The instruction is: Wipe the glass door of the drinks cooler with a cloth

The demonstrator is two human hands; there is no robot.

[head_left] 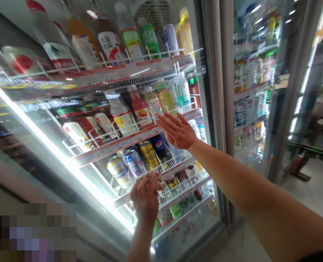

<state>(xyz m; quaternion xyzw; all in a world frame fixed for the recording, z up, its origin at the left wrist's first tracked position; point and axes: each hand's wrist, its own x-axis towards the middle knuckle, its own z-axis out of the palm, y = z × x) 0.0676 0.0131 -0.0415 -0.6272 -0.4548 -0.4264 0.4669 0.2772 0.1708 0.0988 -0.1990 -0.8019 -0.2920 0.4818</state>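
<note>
Faces a tall glass-fronted drinks refrigerator [218,91], tilted in view. Has a second glass-fronted refrigerator [275,160] just beside it on the right, also stocked with drinks. Shows a bright light strip [71,165] running diagonally down the near refrigerator's left side. Carries several tiers inside, including a top shelf [139,69], a middle shelf [114,143] and a can shelf [123,199] below.

Bears large bottles on the top shelf, among them a red-capped clear bottle [52,40] and a green-labelled bottle [130,36].

Stretches the right hand [177,131] out flat before the right part of the middle shelf, fingers straight and mostly close together; cannot tell whether touching the glass. Raises the left hand [146,194] lower down, before the can shelf, fingers curled in a grip.

Displays a red-drink bottle [141,109] near the right fingertips, with a yellow-labelled pale bottle [121,116] next to it. Lines up a yellow can [149,154] and a blue can [134,162] below, above the left hand. Pinches a crumpled pale bundle [150,177] in the left fingers, too blurred to tell as cloth or wrapper.
</note>
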